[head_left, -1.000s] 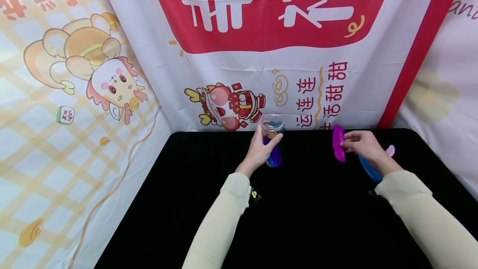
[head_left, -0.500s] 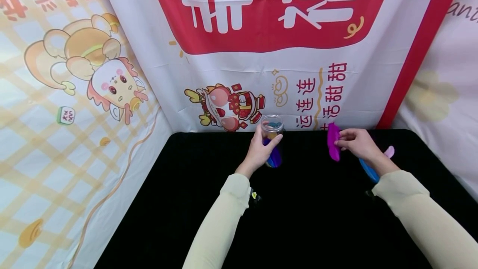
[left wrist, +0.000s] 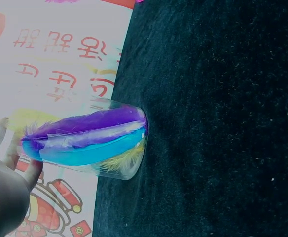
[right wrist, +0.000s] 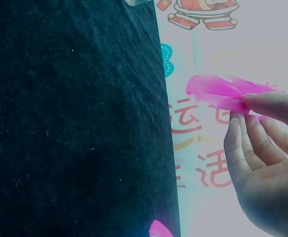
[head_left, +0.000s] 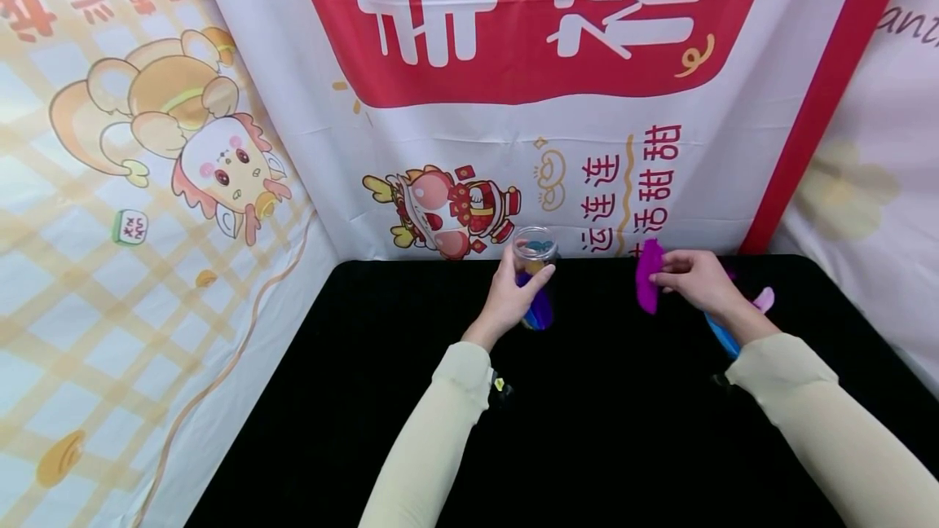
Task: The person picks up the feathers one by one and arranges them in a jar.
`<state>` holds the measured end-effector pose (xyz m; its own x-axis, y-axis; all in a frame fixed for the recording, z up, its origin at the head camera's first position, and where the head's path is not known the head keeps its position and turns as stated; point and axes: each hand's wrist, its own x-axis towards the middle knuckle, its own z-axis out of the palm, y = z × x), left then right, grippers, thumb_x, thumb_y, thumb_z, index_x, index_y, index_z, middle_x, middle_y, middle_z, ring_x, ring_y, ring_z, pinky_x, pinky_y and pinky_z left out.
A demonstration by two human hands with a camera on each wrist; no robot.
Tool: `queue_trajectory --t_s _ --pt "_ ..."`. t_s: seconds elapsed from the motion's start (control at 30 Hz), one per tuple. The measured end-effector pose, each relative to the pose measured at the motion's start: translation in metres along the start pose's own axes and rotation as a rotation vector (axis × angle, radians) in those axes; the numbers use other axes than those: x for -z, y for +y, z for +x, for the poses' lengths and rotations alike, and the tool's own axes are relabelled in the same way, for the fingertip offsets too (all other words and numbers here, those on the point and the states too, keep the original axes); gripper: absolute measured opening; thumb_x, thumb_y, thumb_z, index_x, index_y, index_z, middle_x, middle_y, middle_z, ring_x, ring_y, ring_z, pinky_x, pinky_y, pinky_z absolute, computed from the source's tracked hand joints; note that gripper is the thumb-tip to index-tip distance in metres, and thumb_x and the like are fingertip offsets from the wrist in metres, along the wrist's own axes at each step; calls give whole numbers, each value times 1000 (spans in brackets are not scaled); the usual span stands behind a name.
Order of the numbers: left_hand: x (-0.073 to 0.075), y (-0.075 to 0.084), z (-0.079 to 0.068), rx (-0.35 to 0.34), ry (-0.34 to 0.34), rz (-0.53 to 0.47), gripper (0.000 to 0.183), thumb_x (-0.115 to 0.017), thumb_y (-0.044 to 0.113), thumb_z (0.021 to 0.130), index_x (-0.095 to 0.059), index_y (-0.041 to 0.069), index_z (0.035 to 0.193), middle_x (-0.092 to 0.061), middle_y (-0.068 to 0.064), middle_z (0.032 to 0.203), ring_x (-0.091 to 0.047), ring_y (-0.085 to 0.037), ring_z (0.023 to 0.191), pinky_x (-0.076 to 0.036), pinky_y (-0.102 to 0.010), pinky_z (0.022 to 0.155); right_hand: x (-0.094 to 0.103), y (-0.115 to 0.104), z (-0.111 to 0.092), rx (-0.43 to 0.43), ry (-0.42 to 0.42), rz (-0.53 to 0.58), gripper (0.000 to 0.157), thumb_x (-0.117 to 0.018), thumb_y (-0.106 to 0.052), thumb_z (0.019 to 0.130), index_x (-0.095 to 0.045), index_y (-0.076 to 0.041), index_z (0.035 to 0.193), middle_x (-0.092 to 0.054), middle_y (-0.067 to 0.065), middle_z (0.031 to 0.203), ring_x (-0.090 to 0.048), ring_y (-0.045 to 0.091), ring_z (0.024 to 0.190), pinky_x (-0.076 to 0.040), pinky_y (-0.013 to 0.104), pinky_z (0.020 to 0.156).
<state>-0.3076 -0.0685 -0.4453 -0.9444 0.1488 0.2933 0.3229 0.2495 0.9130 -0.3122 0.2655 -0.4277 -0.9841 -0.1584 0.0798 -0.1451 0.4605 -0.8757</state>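
Note:
My left hand (head_left: 508, 297) grips a clear jar (head_left: 535, 244) near its open top, at the back of the black table. Purple, blue and yellow feathers (left wrist: 90, 136) stand inside the jar, seen through its wall in the left wrist view. Off to the right, my right hand (head_left: 697, 277) pinches a magenta feather (head_left: 649, 277) between thumb and fingertips, held above the tabletop and apart from the jar. In the right wrist view the pinched feather (right wrist: 223, 91) lies sideways across the fingertips.
Beside the right forearm, a blue feather (head_left: 722, 336) and a pale pink feather (head_left: 764, 299) lie on the black table (head_left: 587, 430). A printed white and red cloth (head_left: 455, 129) hangs right behind the table's back edge.
My right hand has moved a little left with the magenta feather, nearer the jar. The left hand and jar have stayed in place.

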Motion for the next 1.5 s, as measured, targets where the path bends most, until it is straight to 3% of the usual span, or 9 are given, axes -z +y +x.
queue_trajectory --t_s 0.17,0.33,0.57,0.8,1.03,1.3,1.5 --pt "0 0 0 -4 2 18 69 -70 44 97 -35 20 152 -66 -1 133 -58 -15 127 -40 -42 112 -1 -5 0 4 4 4 41 -74 -15 96 -60 12 123 -73 10 102 -70 10 78 -58 24 71" --pt "0 -2 1 -14 -1 5 67 -70 43 97 -35 20 151 -65 -6 134 -57 -24 129 -40 -46 113 -2 -10 0 5 9 5 40 -74 -15 96 -61 11 122 -74 5 97 -70 10 77 -57 23 70" --pt "0 -3 1 -18 -3 3 68 -70 44 97 -35 20 151 -65 -7 134 -57 -27 130 -40 -46 112 -3 -18 -1 30 13 21 37 -75 -16 95 -63 10 120 -76 8 99 -71 12 79 -57 23 70" --pt "0 -3 0 -14 -1 16 67 -69 44 98 -36 21 151 -65 -3 134 -58 -18 126 -41 -47 112 -5 -22 0 62 34 24 34 -74 -11 95 -63 11 119 -76 8 97 -69 8 75 -56 21 70" --pt "0 -2 0 -12 -11 -4 68 -69 44 98 -34 20 151 -64 -6 135 -56 -30 130 -39 -49 113 -7 -26 3 65 41 23 33 -73 -10 96 -64 11 119 -76 11 99 -67 2 73 -55 20 69" --pt "1 0 0 -5 -7 16 71 -69 45 97 -34 19 153 -65 -1 135 -58 -15 126 -41 -43 112 -9 -33 2 91 51 52 33 -74 -9 94 -65 12 117 -77 7 96 -68 4 74 -56 21 69" --pt "1 0 1 -3 -6 14 67 -69 44 98 -35 23 151 -64 -2 137 -57 -15 129 -40 -43 113 -10 -40 2 98 43 63 33 -75 -11 94 -66 11 118 -77 9 99 -68 4 75 -57 22 69"
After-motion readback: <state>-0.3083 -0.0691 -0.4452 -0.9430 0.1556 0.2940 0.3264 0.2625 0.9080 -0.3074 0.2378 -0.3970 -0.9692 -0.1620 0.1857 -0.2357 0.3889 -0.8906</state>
